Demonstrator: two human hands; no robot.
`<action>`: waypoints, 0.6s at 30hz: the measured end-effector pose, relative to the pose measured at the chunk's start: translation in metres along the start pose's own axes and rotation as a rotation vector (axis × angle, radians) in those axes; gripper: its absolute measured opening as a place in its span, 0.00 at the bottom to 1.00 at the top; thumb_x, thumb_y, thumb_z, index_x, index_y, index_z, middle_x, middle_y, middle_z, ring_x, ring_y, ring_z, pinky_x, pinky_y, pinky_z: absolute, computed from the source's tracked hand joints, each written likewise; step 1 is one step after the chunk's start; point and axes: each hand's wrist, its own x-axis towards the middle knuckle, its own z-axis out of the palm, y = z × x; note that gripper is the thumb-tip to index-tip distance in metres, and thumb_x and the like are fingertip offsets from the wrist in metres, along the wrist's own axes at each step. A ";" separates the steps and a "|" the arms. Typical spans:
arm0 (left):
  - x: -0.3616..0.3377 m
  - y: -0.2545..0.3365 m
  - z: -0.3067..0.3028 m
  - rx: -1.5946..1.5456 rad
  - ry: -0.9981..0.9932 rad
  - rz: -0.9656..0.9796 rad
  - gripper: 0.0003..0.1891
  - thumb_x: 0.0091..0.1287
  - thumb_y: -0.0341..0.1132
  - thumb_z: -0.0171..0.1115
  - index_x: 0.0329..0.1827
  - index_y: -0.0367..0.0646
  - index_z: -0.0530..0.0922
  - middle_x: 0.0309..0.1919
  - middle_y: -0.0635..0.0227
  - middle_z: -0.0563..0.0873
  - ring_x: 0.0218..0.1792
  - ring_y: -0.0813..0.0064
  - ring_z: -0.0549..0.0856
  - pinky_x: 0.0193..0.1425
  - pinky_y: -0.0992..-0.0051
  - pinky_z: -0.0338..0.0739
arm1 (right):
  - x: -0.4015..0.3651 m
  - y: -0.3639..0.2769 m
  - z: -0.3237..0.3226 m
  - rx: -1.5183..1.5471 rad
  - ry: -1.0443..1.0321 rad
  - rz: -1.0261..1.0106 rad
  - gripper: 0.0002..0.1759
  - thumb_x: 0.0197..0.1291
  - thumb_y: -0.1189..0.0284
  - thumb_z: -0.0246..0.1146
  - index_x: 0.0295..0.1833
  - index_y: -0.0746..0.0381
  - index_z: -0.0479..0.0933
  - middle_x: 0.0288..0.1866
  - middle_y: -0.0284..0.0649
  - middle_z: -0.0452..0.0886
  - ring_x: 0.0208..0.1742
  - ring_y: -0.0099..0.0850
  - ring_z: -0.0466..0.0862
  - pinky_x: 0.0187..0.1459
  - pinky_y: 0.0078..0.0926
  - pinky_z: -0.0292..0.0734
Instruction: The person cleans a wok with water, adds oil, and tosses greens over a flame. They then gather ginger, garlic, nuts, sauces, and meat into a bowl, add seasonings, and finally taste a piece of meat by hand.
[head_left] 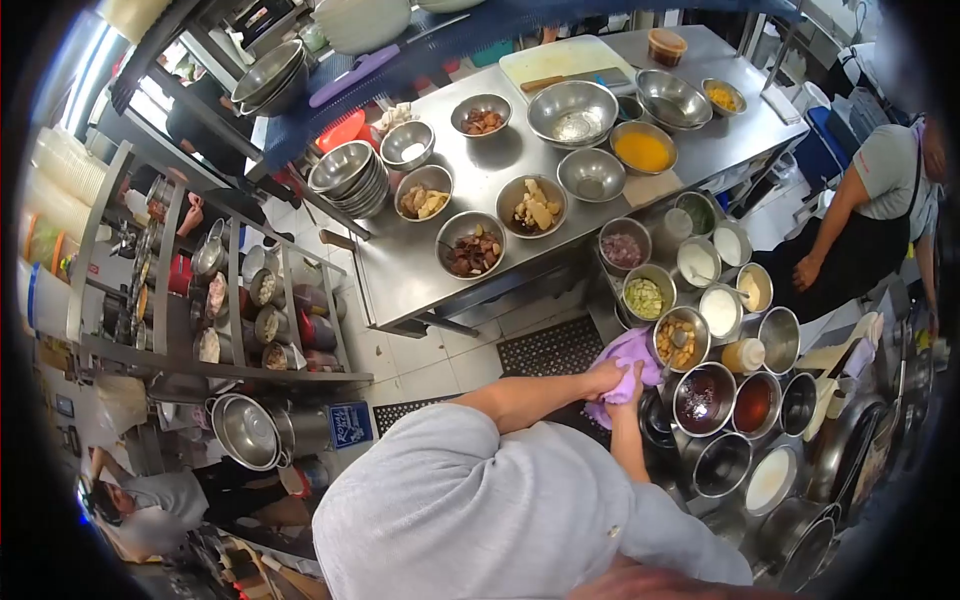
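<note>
A crumpled purple cloth [628, 352] is bunched between my two hands at the edge of the counter with the metal pots. My left hand [604, 379] has its fingers closed on the cloth's lower left side. Right beside it, my right hand [627, 389] is wrapped round the cloth too; folds hide some fingers of both. Just past the cloth stands a metal pot of yellowish chunks [680, 340] with a ladle in it. Close by are a pot of dark sauce [703, 398] and a pot of chopped green vegetable [649, 292].
A steel table [400, 270] holds several metal bowls, a bowl of orange liquid [644, 148] and a cutting board [560, 62] with a knife. A rack of containers [220, 375] stands left. Another person [880, 190] stands at right, one more [165, 500] at lower left. Black mats [550, 350] cover some floor.
</note>
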 end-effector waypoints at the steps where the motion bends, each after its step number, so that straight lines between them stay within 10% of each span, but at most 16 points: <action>1: 0.000 0.004 0.002 0.123 0.121 0.017 0.29 0.74 0.48 0.54 0.71 0.37 0.65 0.63 0.54 0.76 0.60 0.61 0.79 0.60 0.59 0.75 | 0.005 0.002 -0.004 -0.002 0.002 -0.003 0.32 0.67 0.38 0.49 0.49 0.58 0.76 0.44 0.39 0.81 0.46 0.39 0.82 0.48 0.42 0.79; 8: -0.027 0.049 -0.025 0.634 -0.040 0.205 0.23 0.72 0.45 0.53 0.61 0.37 0.76 0.53 0.44 0.82 0.54 0.44 0.81 0.60 0.58 0.75 | -0.022 -0.014 0.016 -1.008 0.363 -0.345 0.43 0.68 0.40 0.50 0.33 0.76 0.80 0.25 0.56 0.84 0.29 0.41 0.85 0.32 0.42 0.76; 10: -0.032 0.041 -0.041 0.715 -0.091 0.193 0.22 0.71 0.44 0.53 0.62 0.38 0.76 0.54 0.42 0.81 0.56 0.44 0.80 0.61 0.58 0.74 | -0.017 -0.011 0.007 -1.411 0.330 -0.322 0.32 0.70 0.52 0.56 0.40 0.76 0.80 0.31 0.53 0.85 0.33 0.42 0.85 0.37 0.41 0.77; 12: -0.020 0.005 -0.061 0.716 -0.137 0.503 0.22 0.68 0.46 0.54 0.58 0.42 0.80 0.54 0.43 0.81 0.59 0.50 0.79 0.62 0.59 0.74 | -0.009 -0.008 -0.025 -1.198 0.201 -0.580 0.21 0.66 0.63 0.62 0.48 0.75 0.79 0.42 0.56 0.85 0.45 0.43 0.85 0.48 0.40 0.77; 15: -0.024 -0.026 -0.126 0.723 -0.091 0.641 0.20 0.69 0.44 0.56 0.57 0.43 0.80 0.47 0.48 0.84 0.50 0.55 0.84 0.57 0.62 0.78 | -0.016 -0.012 -0.084 -0.852 0.191 -0.271 0.35 0.59 0.70 0.66 0.69 0.73 0.64 0.67 0.56 0.72 0.67 0.45 0.72 0.68 0.34 0.64; 17: -0.065 -0.009 -0.179 0.064 -0.200 -0.005 0.19 0.70 0.47 0.57 0.55 0.44 0.80 0.42 0.59 0.86 0.40 0.67 0.87 0.44 0.71 0.83 | -0.023 -0.002 -0.140 -1.313 0.250 -0.173 0.36 0.54 0.61 0.71 0.65 0.69 0.71 0.60 0.52 0.79 0.58 0.40 0.80 0.54 0.36 0.76; 18: -0.079 -0.014 -0.204 -0.147 -0.177 -0.028 0.17 0.72 0.48 0.57 0.51 0.45 0.81 0.36 0.66 0.85 0.30 0.78 0.85 0.32 0.81 0.79 | -0.035 0.000 -0.132 -1.463 0.236 -0.093 0.35 0.54 0.61 0.71 0.63 0.68 0.72 0.59 0.52 0.79 0.57 0.41 0.81 0.54 0.36 0.77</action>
